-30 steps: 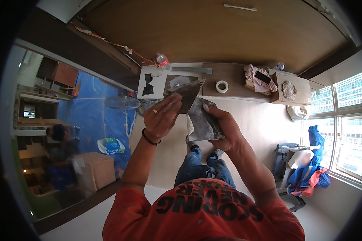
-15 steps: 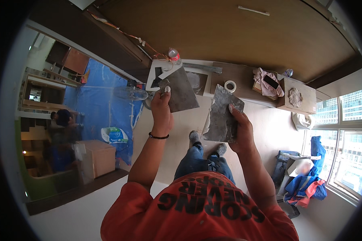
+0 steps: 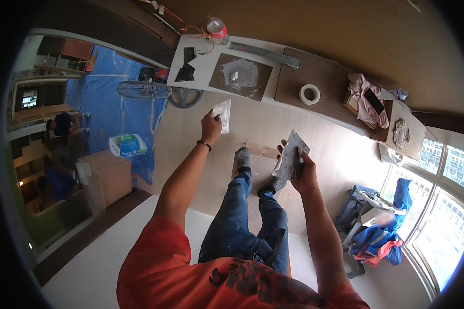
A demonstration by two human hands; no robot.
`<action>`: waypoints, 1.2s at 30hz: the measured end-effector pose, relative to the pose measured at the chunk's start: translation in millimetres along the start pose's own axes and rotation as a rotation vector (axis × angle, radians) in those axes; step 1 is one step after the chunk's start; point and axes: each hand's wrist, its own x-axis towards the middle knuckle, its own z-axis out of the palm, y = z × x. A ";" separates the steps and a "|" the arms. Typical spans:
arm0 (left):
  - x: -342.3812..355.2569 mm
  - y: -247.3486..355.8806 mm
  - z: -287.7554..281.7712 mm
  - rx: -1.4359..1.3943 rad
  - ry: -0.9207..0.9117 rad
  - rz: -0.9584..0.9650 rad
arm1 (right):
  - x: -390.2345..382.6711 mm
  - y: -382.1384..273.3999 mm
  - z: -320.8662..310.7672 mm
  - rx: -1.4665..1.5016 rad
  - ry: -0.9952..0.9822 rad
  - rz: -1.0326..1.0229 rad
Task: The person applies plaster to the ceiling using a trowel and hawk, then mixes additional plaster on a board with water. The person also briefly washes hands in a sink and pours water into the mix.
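My left hand (image 3: pixel 210 129) grips a thin, pale-smeared putty blade (image 3: pixel 224 114), held out in front of me at a tilt. In my right hand (image 3: pixel 305 174) is a second flat grey putty blade (image 3: pixel 292 155), coated with whitish filler and ragged at its left edge. The two blades are apart, with my feet showing below and between them. Beyond my left hand, on a low bench, lies a dark board (image 3: pixel 263 82) with a patch of grey putty (image 3: pixel 238 73) spread over it.
Along the bench stand a plastic bottle (image 3: pixel 217 32), a metal bar (image 3: pixel 263 53), a tape roll (image 3: pixel 310 102) and a phone (image 3: pixel 374 101) on a pink cloth (image 3: pixel 357 84). A fan (image 3: pixel 143 89) and cardboard box (image 3: pixel 111 177) are left. Another person (image 3: pixel 63 124) is far left; windows (image 3: pixel 443 216) right.
Both hands have moved lower and farther from me. The blades have turned, so the left one shows a narrower, paler face. My view has shifted, revealing more of the bench and my legs.
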 end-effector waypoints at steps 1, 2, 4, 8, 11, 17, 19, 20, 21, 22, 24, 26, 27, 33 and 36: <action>26.7 -7.8 19.9 0.068 -0.001 0.054 | 32.1 0.4 -4.3 -0.028 -0.003 -0.022; 55.6 -19.9 35.9 0.089 -0.005 0.136 | 66.1 -0.9 -12.9 0.031 -0.032 -0.007; 115.0 -49.3 71.3 0.190 0.047 0.198 | 145.7 0.9 -38.2 -0.027 -0.036 -0.001; 222.9 -66.2 128.1 0.362 -0.084 0.188 | 291.1 5.2 -91.6 0.013 -0.036 0.010; 277.3 -75.4 168.8 0.431 -0.039 0.201 | 368.0 10.9 -125.0 0.075 -0.046 -0.019; 302.9 -102.5 234.9 0.422 -0.160 0.093 | 426.0 36.8 -163.8 0.080 0.016 -0.056; 291.1 -114.9 237.9 0.384 -0.047 0.221 | 432.3 44.0 -162.7 0.087 0.013 -0.044; 288.8 -107.7 237.3 0.404 -0.070 0.225 | 431.5 42.9 -162.0 0.083 0.024 -0.052; 280.2 -96.7 241.2 0.420 -0.098 0.229 | 429.1 42.3 -165.4 0.079 0.042 -0.061; 274.0 -84.9 242.1 0.435 -0.126 0.235 | 426.8 41.9 -168.1 0.087 0.039 -0.075; 277.7 -98.8 240.7 0.610 -0.063 0.312 | 427.7 45.0 -165.4 0.101 0.004 -0.081; 277.7 -102.8 241.6 0.622 -0.072 0.309 | 433.2 44.1 -165.3 0.113 -0.042 -0.072; 275.5 -100.6 242.7 0.603 -0.067 0.344 | 435.6 43.5 -166.9 0.119 -0.062 -0.070; 226.4 -66.8 257.2 0.414 -0.066 0.587 | 436.4 39.3 -163.2 0.173 -0.012 -0.056; 191.1 -68.6 247.0 0.360 -0.146 0.677 | 429.5 41.4 -163.1 0.172 -0.027 -0.063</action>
